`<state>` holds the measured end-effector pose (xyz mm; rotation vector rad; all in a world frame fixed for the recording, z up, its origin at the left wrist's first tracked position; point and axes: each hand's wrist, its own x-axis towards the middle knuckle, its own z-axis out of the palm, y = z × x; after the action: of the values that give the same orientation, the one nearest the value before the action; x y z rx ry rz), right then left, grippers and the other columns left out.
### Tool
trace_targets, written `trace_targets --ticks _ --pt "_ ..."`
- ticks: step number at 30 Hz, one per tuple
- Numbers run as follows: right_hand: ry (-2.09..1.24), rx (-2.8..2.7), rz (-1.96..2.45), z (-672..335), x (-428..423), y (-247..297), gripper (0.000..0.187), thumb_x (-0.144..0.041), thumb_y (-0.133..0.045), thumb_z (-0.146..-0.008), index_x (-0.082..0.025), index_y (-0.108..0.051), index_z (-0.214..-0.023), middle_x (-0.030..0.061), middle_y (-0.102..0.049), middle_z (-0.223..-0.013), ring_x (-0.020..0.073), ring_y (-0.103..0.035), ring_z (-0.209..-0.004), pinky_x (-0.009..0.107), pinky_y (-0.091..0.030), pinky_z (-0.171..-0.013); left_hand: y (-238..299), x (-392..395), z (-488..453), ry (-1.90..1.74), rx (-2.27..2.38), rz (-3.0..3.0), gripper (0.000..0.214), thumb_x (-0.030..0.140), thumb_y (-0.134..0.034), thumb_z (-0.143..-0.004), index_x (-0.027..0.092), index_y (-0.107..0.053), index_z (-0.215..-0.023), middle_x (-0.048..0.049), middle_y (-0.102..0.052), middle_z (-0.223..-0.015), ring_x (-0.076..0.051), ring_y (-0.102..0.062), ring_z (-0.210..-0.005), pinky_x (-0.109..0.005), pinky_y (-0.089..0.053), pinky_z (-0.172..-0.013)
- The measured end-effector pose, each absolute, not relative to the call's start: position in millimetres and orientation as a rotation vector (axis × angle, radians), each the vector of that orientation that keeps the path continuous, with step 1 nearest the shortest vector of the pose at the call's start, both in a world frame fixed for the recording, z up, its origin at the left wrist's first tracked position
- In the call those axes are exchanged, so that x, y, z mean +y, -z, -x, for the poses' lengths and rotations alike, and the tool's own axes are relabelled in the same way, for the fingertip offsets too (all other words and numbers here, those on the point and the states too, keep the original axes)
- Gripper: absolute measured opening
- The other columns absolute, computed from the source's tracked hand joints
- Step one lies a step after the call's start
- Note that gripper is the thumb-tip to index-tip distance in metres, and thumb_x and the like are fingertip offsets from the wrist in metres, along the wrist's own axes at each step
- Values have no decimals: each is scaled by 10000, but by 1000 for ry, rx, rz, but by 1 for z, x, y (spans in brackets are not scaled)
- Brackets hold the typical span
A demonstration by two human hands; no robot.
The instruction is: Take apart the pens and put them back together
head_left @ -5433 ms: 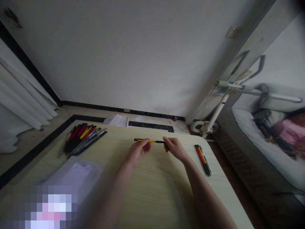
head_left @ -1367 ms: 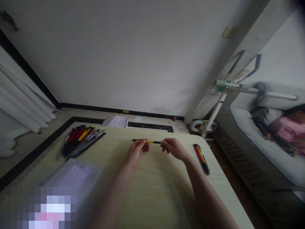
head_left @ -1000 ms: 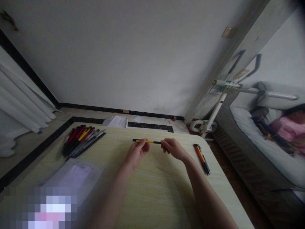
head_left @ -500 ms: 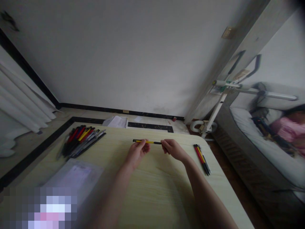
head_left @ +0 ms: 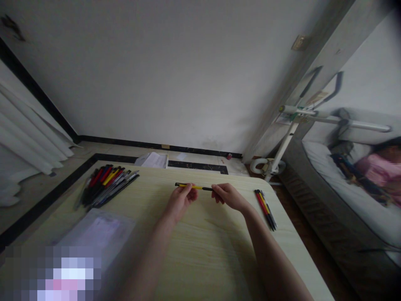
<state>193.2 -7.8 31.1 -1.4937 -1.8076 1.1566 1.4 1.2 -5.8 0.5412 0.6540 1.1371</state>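
pale table [head_left: 194,259] below, both hands [head_left: 181,200] [head_left: 229,195] face inward, pinching a yellow pen [head_left: 197,187].

Pen heap [head_left: 108,184] on table [head_left: 194,251] left, pouch [head_left: 102,230] before it; pen row [head_left: 265,209] right; single pen [head_left: 198,187] between, wall [head_left: 175,75] behind.

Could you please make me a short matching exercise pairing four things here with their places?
1. yellow-and-black pen
2. large pen pile
3. small pen group
4. white curtain

A. tabletop's right side
B. off the tabletop, leftward
C. between left hand and right hand
D. tabletop's far left

Pairs: 1-C; 2-D; 3-A; 4-B
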Motion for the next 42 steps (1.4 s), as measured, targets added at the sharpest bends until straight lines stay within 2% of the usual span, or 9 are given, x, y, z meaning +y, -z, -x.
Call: trace_targets --ticks 4,15,26,42 --pt "-1154 -1793 1492 -198 -7 -35 463 -502 -359 -812 -119 -615 -766 27 -572 -577 85 -470 -451 189 -378 -426 6 1 -1 -1145 648 -542 209 265 -653 -661 117 -602 -799 -45 -613 -685 -115 -568 -637 -247 -425 -612" --pt "-1019 -1860 1471 -201 -8 -37 273 -389 -522 -747 -138 -589 -830 23 -571 -645 103 -502 -545 203 -385 -472 5 1 -1 -1145 663 -525 198 259 -649 -664 120 -595 -793 -34 -609 -680 -110 -565 -628 -243 -428 -600" --pt "-920 -1876 1482 -200 -8 -34 225 -353 -526 -743 -148 -577 -819 14 -564 -634 103 -500 -546 201 -366 -464 6 0 0 -1154 624 -541 191 255 -632 -686 116 -596 -812 -40 -608 -696 -112 -566 -649 -244 -433 -604" --pt "-946 -1884 1487 -195 -10 -39 192 -318 -491 -768 -145 -570 -787 17 -581 -626 98 -503 -537 198 -366 -473 6 1 -1 -1157 652 -497 209 246 -649 -667 105 -608 -814 -40 -615 -689 -105 -571 -641 -235 -434 -608"
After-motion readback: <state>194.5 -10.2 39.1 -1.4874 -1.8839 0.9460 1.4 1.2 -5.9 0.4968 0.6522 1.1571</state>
